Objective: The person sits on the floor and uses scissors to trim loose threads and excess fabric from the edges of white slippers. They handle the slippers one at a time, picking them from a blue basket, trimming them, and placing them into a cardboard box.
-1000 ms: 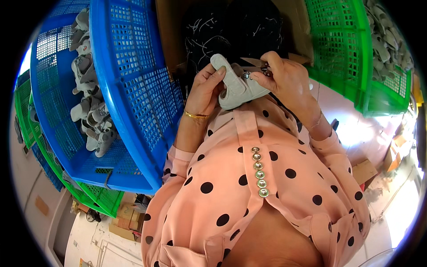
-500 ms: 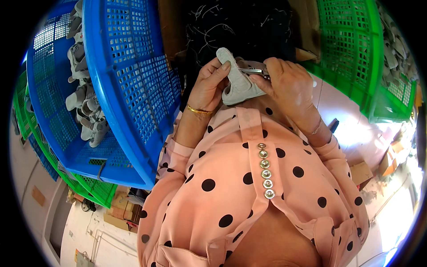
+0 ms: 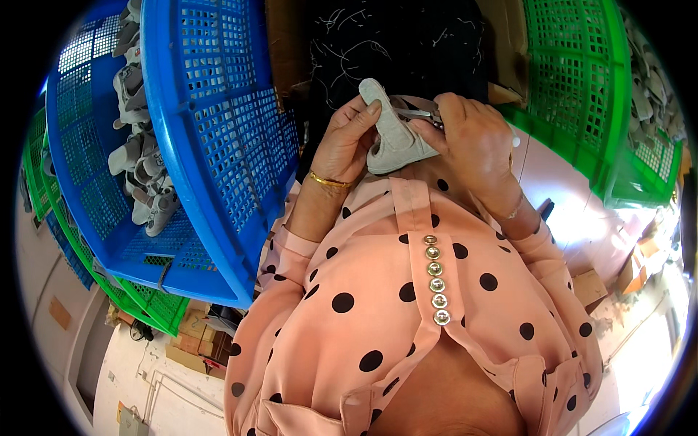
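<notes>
A small pale grey shoe upper (image 3: 398, 142) is held up in front of my waist, its tongue-like end pointing upward. My left hand (image 3: 350, 138) pinches that end with thumb and fingers. Closed around a pair of scissors (image 3: 416, 113), my right hand (image 3: 476, 142) sits at the shoe's right side. The metal blades reach toward the shoe's inner edge; my fingers hide most of the handle, and whether the blades are apart cannot be made out.
Close on my left stands a blue plastic crate (image 3: 156, 145) with several grey shoes (image 3: 149, 167) behind its wall. A green crate (image 3: 574, 87) of similar pieces is on the right. Loose threads (image 3: 349, 54) lie on the dark cloth over my lap. Cardboard boxes (image 3: 193, 338) stand at lower left.
The scissors' blades have turned slightly and less of them shows beside the shoe. Both hands and the shoe have shifted very little.
</notes>
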A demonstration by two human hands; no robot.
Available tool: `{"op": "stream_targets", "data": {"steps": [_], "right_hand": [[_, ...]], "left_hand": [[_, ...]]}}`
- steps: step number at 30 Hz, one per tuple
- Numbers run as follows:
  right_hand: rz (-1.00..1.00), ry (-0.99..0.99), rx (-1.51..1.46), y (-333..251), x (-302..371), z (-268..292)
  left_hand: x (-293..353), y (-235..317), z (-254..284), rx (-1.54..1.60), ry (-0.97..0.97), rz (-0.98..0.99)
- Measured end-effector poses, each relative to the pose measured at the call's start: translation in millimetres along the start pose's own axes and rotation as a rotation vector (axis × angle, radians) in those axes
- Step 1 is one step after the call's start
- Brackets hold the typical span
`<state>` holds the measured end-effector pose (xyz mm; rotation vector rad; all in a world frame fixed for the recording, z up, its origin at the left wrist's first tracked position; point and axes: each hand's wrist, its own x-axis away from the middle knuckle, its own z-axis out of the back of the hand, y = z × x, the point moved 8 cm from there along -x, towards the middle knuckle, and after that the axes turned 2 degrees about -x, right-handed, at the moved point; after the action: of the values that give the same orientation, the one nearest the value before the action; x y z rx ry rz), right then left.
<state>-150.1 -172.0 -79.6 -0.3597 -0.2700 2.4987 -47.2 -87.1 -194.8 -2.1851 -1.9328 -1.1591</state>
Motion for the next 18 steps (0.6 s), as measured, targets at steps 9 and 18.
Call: {"op": "stream_targets", "data": {"steps": [9,18], "right_hand": [[0.019,-0.022,0.035,-0.3,1.9,1.3],[0.011,-0.031,0.016,0.9,1.4,0.8]], "left_hand": [[-0.6,-0.7,-2.1,0.045,-0.023,0.007],[-1.3,-1.2,-1.0,0.087,-0.035,-0.021]]}}
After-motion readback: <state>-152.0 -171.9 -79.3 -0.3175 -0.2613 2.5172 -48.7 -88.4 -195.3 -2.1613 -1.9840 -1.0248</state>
